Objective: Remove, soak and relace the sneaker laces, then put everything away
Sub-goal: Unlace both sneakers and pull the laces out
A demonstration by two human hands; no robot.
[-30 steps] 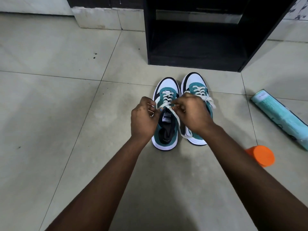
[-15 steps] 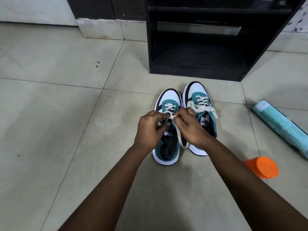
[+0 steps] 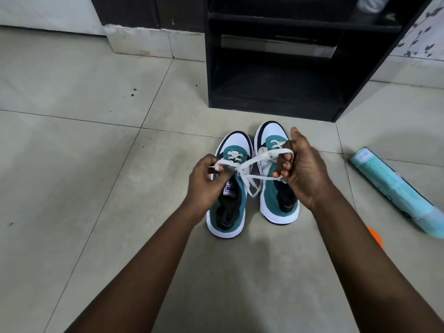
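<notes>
Lace (image 3: 249, 163) stretches sideways between my hands above the left sneaker (image 3: 228, 188), my left hand (image 3: 206, 179) pinching one end, my right hand (image 3: 302, 167) gripping the other, both equally near.

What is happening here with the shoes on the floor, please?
A person is tying the white lace of the left sneaker. The left hand pinches one end and the right hand has the other looped around its fingers, pulled apart over the shoe. The right sneaker stands beside it, already laced. Both sit on the tiled floor before a black shelf unit. A teal roll and an orange object lie to the right.
</notes>
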